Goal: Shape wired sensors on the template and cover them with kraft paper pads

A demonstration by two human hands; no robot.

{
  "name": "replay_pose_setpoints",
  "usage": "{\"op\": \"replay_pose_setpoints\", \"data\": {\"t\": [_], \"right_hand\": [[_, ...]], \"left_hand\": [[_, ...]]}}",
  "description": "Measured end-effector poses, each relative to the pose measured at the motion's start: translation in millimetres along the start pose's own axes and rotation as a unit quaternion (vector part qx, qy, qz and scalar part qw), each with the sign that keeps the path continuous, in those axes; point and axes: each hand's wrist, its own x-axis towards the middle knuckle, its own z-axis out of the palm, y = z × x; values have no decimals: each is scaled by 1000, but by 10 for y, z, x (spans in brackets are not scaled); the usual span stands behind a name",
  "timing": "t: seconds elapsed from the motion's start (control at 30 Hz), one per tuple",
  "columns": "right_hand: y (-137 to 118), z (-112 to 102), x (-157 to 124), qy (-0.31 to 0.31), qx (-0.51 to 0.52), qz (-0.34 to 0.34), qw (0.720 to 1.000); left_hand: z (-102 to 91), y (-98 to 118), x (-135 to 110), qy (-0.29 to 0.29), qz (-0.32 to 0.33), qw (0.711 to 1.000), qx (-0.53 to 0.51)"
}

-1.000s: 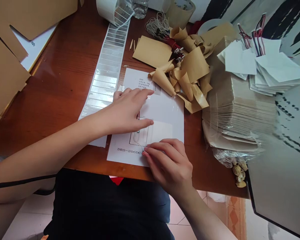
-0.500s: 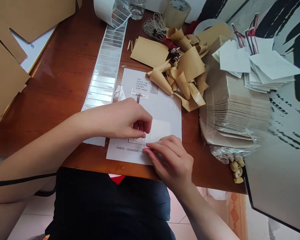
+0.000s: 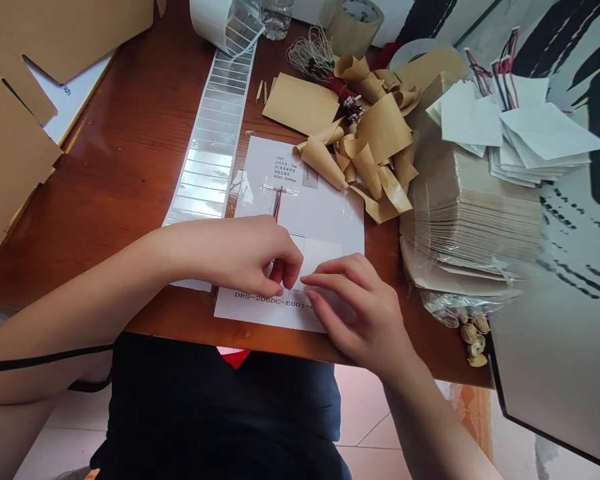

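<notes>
A white printed sheet (image 3: 330, 213) lies on the brown wooden table (image 3: 125, 167), with text near its top and a code along its bottom edge. A thin red and black wire (image 3: 278, 199) is taped down on it. My left hand (image 3: 250, 257) is curled over the sheet's lower middle, fingertips pinched on something small that I cannot make out. My right hand (image 3: 360, 307) rests beside it, fingers pressed together on a small white square (image 3: 316, 253) on the sheet. The two hands' fingertips almost meet.
A strip of clear labels (image 3: 210, 147) runs from a roll (image 3: 220, 20) at the back. Curled brown backing papers (image 3: 370, 153) lie behind the sheet. A thick stack of bagged cards (image 3: 470, 213) stands at the right, with peanut shells (image 3: 473, 337) near the table edge. Cardboard (image 3: 10, 133) lies at left.
My left hand drew back from the sheet's upper part, uncovering the taped wire, and curled into a pinch. My right hand shifted slightly up and right to meet it.
</notes>
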Motion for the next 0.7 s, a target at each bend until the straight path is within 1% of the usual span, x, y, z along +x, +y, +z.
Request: {"op": "replay_pose_setpoints", "data": {"t": [0.1,0.2,0.3,0.33,0.43,0.5,0.6,0.7], "right_hand": [[70,-76,90,-34,-31,-30,998],[104,-122,222,-59,-58,-61,995],[126,-157,406,-110,-59,-73,989],[140,-163,476,-124,-45,-64,989],[203,-149,677,-174,-2,-10,985],[250,-119,770,-181,11,15,983],[292,-78,809,-196,46,25,979],[309,-71,751,-206,78,22,975]], "left_hand": [[-17,-35,-16,-7,-10,1000,2],[-25,-71,-13,-3,-12,1000,11],[-33,-80,-5,7,-11,1000,26],[-36,-78,-4,9,-13,999,28],[-41,-66,-11,14,-19,1000,20],[-43,-60,-18,5,-20,1000,-1],[-39,-55,-16,-17,-25,999,-33],[-21,-53,5,-7,-30,999,-27]]}}
